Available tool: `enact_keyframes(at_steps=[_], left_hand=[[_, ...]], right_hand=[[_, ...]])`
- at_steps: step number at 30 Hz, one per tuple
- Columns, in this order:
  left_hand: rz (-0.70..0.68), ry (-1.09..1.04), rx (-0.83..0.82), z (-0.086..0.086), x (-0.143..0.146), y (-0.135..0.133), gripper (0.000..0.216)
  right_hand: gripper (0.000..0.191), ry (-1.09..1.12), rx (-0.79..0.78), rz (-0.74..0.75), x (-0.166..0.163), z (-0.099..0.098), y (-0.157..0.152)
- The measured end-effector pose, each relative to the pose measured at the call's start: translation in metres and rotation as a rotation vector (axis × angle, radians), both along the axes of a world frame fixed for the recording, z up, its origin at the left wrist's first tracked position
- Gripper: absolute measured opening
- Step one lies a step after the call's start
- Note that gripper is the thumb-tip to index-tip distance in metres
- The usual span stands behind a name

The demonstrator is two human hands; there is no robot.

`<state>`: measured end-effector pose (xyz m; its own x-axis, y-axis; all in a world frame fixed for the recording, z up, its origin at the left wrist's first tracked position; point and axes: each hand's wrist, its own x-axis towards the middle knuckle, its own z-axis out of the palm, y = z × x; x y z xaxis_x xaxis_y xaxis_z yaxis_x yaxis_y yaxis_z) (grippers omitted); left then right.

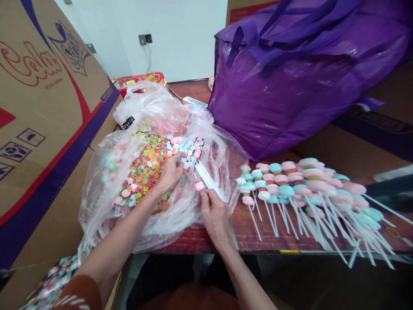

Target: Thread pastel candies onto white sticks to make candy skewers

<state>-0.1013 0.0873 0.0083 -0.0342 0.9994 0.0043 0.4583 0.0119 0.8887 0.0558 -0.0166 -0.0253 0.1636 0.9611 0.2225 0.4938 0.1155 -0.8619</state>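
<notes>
My left hand [174, 172] reaches into an open clear plastic bag [155, 232], fingers pinched together among pink, white and blue marshmallows [197, 148]. What its fingertips hold, if anything, is hidden. Left of these lie many colourful sugared gummy rings [146, 165]. My right hand [215, 213] is closed on a candy skewer, with a pink marshmallow [200, 186] just beyond the thumb and a small orange piece above it; the hand covers most of its stick. Close by, a bundle of white sticks [208, 177] lies slanting on the bag.
Finished-looking candy skewers [287, 189] are piled at right, white sticks towards the table's front edge. Behind them stands a large purple bag [290, 86]. A tall cardboard box [51, 116] leans in at left. A red tray [138, 79] and a power strip [194, 101] sit at the back.
</notes>
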Motion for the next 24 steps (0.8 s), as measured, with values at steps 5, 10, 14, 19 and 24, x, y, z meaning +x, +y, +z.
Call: enact_keyframes(at_steps=[5,10,14,19,24], left_hand=[[0.119,-0.301,0.0,0.003,-0.017,-0.009,0.019],[0.1,0.166,0.194,0.01,-0.021,0.0,0.016],[-0.04,0.552,0.254,0.012,-0.015,0.008,0.022],[-0.163,0.641,0.194,0.014,-0.013,0.015,0.023],[-0.314,0.884,0.238,0.014,-0.013,0.023,0.03]], right_hand=[[0.037,0.0,-0.008,0.02,0.0,-0.002,0.0],[0.036,-0.013,0.021,0.025,0.0,-0.004,0.0],[0.038,-0.023,0.038,0.018,-0.001,-0.005,-0.001],[0.038,-0.037,0.032,0.021,-0.001,-0.006,0.0],[0.037,-0.042,0.033,0.028,-0.001,-0.006,-0.001]])
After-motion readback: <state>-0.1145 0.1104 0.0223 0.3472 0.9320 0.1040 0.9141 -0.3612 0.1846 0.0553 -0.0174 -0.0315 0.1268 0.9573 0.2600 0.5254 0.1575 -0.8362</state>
